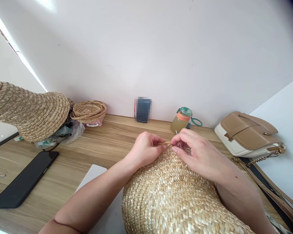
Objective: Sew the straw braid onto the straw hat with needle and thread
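Pinching the far edge of the woven straw piece (171, 191), your left hand (146, 148) is gripping it between thumb and forefinger. Your right hand (197, 151) is holding a thin needle (180, 144) in its bent fingers, right at that edge. The straw piece is lying in front of you, bulging toward the bottom of the view. You appear to be stitching; whether the needle is passing through the straw, the view is not showing. The next move is probably calling for a steady left pinch and careful guiding of the needle, its tip staying clear of your fingers.

Counting up, you are working with one needle and one straw piece. Two more straw items are resting to the left: one tall form (42, 113) and one coil (89, 110), the coil sitting on one pink box (97, 123). One dark device (142, 112) and one bottle (179, 125) are standing near the wall (161, 48). One bag (249, 130) is sitting at the right, and one black slab (26, 178) is lying at the left of the wooden table (117, 136).
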The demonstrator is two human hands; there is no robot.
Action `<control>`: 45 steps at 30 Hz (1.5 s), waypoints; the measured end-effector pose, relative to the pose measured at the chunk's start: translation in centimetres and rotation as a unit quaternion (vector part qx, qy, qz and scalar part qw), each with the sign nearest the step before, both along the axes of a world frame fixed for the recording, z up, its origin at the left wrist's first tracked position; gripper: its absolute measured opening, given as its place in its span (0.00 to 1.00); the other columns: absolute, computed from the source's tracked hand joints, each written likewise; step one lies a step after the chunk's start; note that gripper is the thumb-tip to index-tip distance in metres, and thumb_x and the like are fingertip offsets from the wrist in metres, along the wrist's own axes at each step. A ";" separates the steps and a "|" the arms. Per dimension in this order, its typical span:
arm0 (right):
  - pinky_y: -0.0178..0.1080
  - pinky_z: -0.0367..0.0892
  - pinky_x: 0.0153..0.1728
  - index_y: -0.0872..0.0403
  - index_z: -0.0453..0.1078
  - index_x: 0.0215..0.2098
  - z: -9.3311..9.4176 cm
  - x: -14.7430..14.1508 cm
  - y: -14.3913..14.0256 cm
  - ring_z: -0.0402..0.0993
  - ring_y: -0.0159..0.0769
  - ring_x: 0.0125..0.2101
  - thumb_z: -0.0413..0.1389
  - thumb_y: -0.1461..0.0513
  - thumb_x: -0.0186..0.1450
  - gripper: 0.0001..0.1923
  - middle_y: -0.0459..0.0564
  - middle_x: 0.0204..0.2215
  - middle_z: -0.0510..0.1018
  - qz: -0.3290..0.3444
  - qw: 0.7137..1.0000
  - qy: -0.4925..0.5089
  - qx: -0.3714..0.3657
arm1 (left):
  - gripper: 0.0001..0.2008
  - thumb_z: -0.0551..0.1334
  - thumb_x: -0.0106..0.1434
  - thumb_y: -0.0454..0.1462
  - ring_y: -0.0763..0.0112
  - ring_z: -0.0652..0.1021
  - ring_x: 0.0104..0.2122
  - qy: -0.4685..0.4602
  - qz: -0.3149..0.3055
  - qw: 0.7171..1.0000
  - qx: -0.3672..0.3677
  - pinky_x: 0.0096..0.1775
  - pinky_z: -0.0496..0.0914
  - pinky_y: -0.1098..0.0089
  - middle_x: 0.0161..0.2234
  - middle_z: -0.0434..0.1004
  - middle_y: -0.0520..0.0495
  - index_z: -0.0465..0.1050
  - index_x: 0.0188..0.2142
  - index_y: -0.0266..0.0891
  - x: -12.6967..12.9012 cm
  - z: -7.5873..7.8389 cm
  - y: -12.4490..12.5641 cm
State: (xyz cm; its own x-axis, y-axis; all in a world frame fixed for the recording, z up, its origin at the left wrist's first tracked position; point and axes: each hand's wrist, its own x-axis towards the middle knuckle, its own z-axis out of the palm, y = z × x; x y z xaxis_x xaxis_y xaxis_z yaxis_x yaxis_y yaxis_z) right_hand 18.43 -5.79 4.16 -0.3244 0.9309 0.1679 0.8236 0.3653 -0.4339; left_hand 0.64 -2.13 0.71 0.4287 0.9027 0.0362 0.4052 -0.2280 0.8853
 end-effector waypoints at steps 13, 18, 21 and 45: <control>0.38 0.63 0.34 0.52 0.66 0.32 0.0 0.1 0.1 0.69 0.34 0.34 0.49 0.66 0.65 0.06 0.46 0.32 0.71 0.005 1.000 -0.010 0.025 | 0.14 0.60 0.56 0.41 0.75 0.67 0.24 0.000 0.003 1.000 -0.003 0.27 0.60 0.75 0.23 0.74 0.51 0.81 0.34 0.35 0.0 0.0 0.1; 0.38 0.63 0.35 0.53 0.68 0.32 0.0 0.1 0.0 0.69 0.34 0.35 0.48 0.65 0.66 0.08 0.46 0.32 0.72 0.007 1.000 -0.006 0.022 | 0.14 0.60 0.56 0.41 0.74 0.69 0.25 -0.001 0.003 1.000 -0.009 0.27 0.61 0.75 0.24 0.76 0.50 0.81 0.35 0.35 0.0 0.0 0.1; 0.38 0.63 0.36 0.53 0.68 0.32 0.1 0.1 0.0 0.69 0.33 0.35 0.46 0.65 0.68 0.10 0.47 0.32 0.72 0.012 1.000 -0.002 0.018 | 0.14 0.60 0.56 0.41 0.74 0.69 0.26 -0.003 0.001 1.000 -0.012 0.27 0.60 0.75 0.25 0.77 0.50 0.81 0.36 0.35 0.0 0.0 0.1; 0.39 0.62 0.38 0.53 0.69 0.33 0.0 0.5 -0.2 0.68 0.35 0.37 0.49 0.66 0.67 0.08 0.47 0.33 0.71 0.024 0.999 -0.033 -0.007 | 0.13 0.61 0.56 0.40 0.75 0.69 0.24 -0.013 -0.001 1.000 -0.019 0.27 0.61 0.75 0.25 0.77 0.50 0.81 0.34 0.35 0.0 0.1 0.1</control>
State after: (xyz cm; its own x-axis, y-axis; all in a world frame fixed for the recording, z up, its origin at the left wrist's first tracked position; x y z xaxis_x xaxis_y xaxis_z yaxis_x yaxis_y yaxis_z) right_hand 18.92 -5.97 4.20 -0.3791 0.9161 0.1307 0.8323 0.3993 -0.3846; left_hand 0.61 -2.02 0.76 0.4299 0.9028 0.0119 0.3823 -0.1940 0.9034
